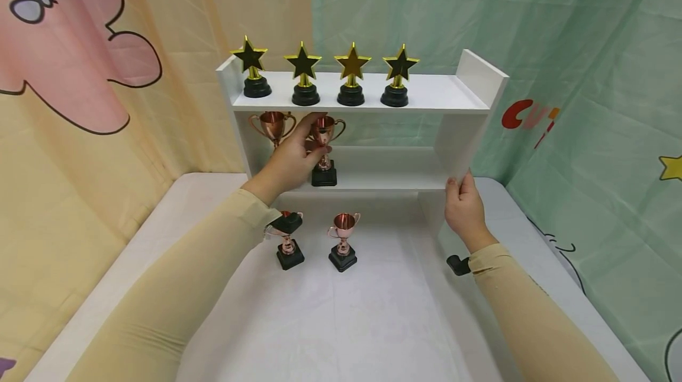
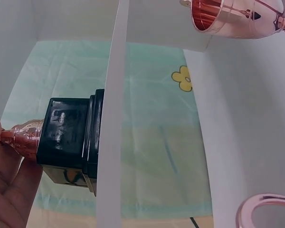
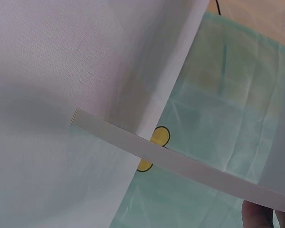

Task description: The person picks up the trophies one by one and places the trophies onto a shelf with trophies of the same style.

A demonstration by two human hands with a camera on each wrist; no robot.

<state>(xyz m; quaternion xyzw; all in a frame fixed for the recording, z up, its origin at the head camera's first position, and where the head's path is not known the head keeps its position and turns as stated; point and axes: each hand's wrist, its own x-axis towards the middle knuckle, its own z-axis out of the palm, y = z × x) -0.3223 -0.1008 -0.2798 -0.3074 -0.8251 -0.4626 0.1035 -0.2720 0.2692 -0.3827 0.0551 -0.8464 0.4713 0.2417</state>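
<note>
Copper trophy (image 1: 325,133) is pinched by left hand (image 1: 290,163), base (image 1: 324,176) unobstructed. Shelf (image 1: 389,172) is gripped by right hand (image 1: 466,214) (for steadiness, presumably).

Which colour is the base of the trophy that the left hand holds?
The base is black; it shows best in the left wrist view.

Curtained-off nook, exact bldg. type unclear — yellow cartoon-print curtain (image 1: 176,38) upper L of frame, green curtain (image 1: 565,56) w/ lettering upper R, white-covered table (image 1: 330,323) btm. ctr.
</note>
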